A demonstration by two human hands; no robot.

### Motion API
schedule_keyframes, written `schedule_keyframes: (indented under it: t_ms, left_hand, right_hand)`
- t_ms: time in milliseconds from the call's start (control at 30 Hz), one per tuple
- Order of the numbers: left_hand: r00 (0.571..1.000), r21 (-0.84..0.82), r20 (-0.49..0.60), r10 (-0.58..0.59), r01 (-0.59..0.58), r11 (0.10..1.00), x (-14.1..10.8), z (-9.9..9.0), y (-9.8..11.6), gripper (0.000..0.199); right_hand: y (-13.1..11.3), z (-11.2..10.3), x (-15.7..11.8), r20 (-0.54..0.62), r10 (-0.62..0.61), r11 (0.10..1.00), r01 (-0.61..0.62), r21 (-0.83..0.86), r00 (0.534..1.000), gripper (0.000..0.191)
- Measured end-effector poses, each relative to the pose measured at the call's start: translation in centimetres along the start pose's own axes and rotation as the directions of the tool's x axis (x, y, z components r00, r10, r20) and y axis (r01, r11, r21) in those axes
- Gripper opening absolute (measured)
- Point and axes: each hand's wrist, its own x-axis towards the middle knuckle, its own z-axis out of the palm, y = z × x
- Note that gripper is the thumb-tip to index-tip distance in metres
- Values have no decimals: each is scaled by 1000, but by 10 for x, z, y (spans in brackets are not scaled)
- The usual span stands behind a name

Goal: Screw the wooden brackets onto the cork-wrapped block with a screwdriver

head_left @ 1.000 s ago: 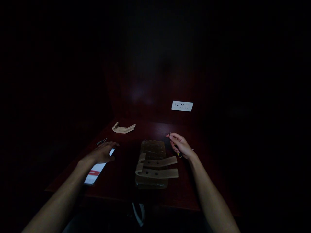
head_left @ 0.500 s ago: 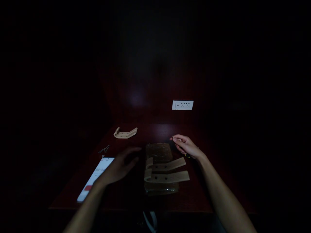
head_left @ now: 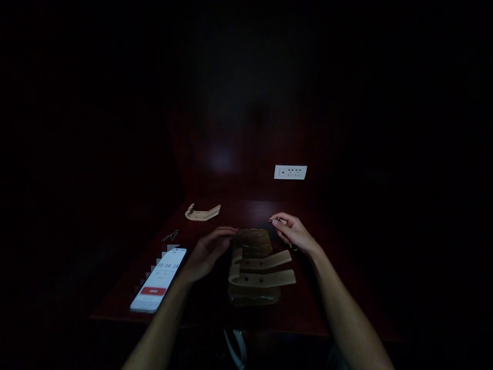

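My left hand (head_left: 210, 252) has its fingers apart and holds nothing; its fingertips are at the upper left edge of a brown block in clear wrap (head_left: 252, 240). Across that block lie two pale curved pieces, one farther (head_left: 269, 261) and one nearer (head_left: 271, 279), each with dark holes and a hooked left end. To the right of the block, my right hand (head_left: 290, 229) pinches a small thin object (head_left: 271, 219), too small to name. Something dark and yellow (head_left: 293, 247) shows beneath the right hand.
A lit phone (head_left: 158, 280) lies on the dark red table (head_left: 300, 316) at the left. Several thin metal pieces (head_left: 170, 236) are beyond it. Farther back sit more pale curved pieces (head_left: 203, 213). A white socket plate (head_left: 290, 172) is on the wall.
My left hand has moved right, from beside the phone to the block's edge, uncovering more of the phone screen. My right hand stays nearly in place, still pinching. The view has shifted slightly.
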Motion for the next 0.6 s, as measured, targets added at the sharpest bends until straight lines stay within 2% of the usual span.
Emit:
schedule_keyframes:
  t_ms: [100,200,400,600]
  left_hand:
    - [999,46,52,7,-10,999,4,-1,9,27]
    - [996,90,76,-56,50,995,0,-1,8,30]
    - [988,34,-60,-144,146,989,-25,9,-14,34]
    - [974,-43,-139,-179,175,984,-33,15,-33,36]
  right_hand:
    - [-1,1,0,12,-40,999,40,-22,999,35]
    - [-1,2,-1,30,-66,997,67,-49,997,31]
    - [-7,3,-3,63,-101,987,108,-120,993,33]
    - [-18,2,-8,65,-112,978,122,-169,992,31]
